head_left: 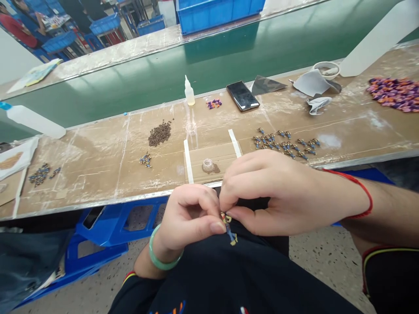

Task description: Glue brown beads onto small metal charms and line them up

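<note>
A tiny painted figurine (231,233) with blue legs and yellowish feet is held over my lap, in front of the bench edge. My left hand (193,216) pinches it between thumb and forefinger. From the other side my right hand (262,196) closes its thumb and fingertips on the figurine's upper end, which the fingers partly hide. Just beyond my hands, a small clear cup (208,165) stands on a cardboard piece (196,157) edged by white strips. To the right lies a group of similar figurines (284,144), and a smaller cluster (145,160) lies left of the cup.
Brown small parts (160,133) form a pile on the bench. Behind stand a dropper bottle (189,92), purple-orange pieces (214,104) and a phone (242,96). A larger purple-orange heap (394,93) lies far right. Blue stools (111,226) are below left; people sit in the background.
</note>
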A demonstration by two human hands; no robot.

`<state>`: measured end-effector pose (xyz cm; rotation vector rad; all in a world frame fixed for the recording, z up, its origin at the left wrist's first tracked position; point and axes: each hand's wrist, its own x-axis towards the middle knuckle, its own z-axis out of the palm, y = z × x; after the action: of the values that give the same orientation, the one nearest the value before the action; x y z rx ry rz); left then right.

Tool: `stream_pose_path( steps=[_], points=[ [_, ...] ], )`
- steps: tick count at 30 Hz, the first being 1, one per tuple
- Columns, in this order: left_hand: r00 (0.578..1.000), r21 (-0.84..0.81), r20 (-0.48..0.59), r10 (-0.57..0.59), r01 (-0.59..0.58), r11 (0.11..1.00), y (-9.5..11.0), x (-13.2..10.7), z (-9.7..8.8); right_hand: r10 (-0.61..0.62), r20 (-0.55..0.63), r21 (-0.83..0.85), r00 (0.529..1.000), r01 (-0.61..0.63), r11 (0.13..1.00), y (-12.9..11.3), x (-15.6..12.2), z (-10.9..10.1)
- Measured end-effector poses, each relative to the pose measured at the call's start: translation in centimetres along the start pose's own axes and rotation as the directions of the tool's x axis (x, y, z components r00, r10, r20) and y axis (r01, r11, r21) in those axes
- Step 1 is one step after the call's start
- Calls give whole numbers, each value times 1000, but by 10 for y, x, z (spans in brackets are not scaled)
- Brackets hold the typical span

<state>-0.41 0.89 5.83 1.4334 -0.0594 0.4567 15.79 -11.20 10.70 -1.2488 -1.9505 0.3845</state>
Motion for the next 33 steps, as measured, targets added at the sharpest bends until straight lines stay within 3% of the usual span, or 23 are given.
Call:
stream_pose_path(
  steps=[7,11,14,16,18,21,24,28,33],
  points=[
    [1000,26,3,22,-22,999,-2,0,1,9,-36,-23,999,-10,1000,0,1,4],
    [998,42,4,57,-57,997,-1,1,2,37,-24,-53,999,-38,998,-2,-2,-3],
    [990,151,-28,137,-131,980,1,2,4,96,-23,-82,995,-97,992,4,-25,-8],
    [980,250,-28,196,-183,951,2,4,5,179,-70,-98,981,-185,978,13,-54,-2],
    [972,342,2,233,-220,914,3,6,6,315,-148,-143,938,-335,931,25,-92,14],
    [959,432,72,272,-276,859,5,11,6,537,-306,-265,786,-612,745,36,-147,49],
    [951,488,124,284,-308,817,6,17,10,615,-309,-273,726,-687,674,35,-172,74],
    [954,490,159,253,-299,819,7,23,16,465,-382,-280,799,-579,765,21,-151,66],
    [959,506,189,211,-279,816,7,26,20,186,-317,-150,930,-242,959,8,-96,23]
  ],
)
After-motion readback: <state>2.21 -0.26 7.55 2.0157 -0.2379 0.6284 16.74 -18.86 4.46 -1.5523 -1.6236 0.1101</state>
